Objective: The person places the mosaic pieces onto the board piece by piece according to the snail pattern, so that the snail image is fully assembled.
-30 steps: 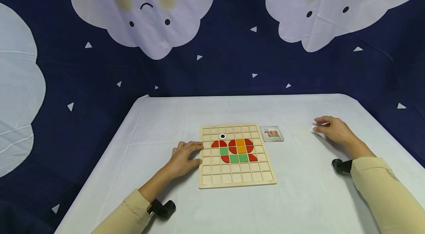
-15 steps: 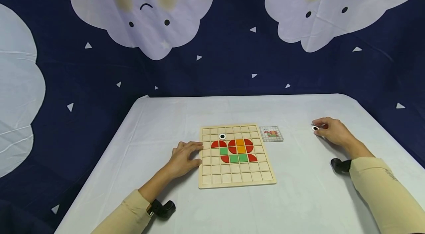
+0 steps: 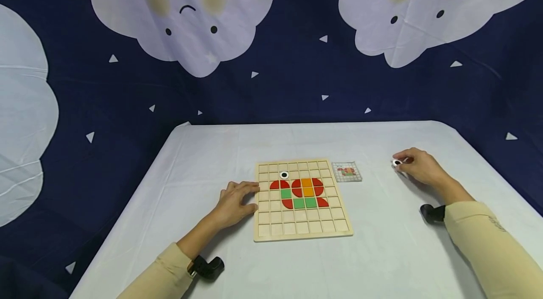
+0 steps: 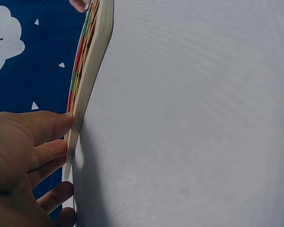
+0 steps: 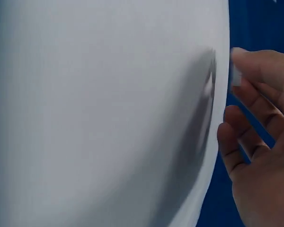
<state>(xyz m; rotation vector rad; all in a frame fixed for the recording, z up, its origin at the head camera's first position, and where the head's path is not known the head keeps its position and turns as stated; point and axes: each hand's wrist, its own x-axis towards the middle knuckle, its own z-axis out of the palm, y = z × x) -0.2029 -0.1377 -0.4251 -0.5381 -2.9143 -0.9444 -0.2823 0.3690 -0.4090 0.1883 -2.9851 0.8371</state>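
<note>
My right hand (image 3: pixel 424 167) pinches a round white eye tile (image 3: pixel 396 162) with a black dot between thumb and fingertips, over the right part of the table. The tile (image 5: pixel 236 75) shows edge-on and pale in the right wrist view. A wooden grid board (image 3: pixel 277 229) lies mid-table. Set in its squares are red curved tiles (image 3: pixel 287 203), green square tiles (image 3: pixel 299 203), orange square tiles (image 3: pixel 307 190) and another eye tile (image 3: pixel 284 175). My left hand (image 3: pixel 232 204) rests at the board's left edge; its thumb and relaxed fingers touch that edge.
A small pattern card (image 3: pixel 347 171), printed with a grid and a coloured figure, lies just right of the board's far corner. White cloth covers the table (image 3: pixel 373 261). Behind hangs a dark blue curtain (image 3: pixel 297 53) with clouds.
My right hand has moved slightly left with the eye tile, whose dotted face has turned into view. The left hand and the board have stayed in place.
</note>
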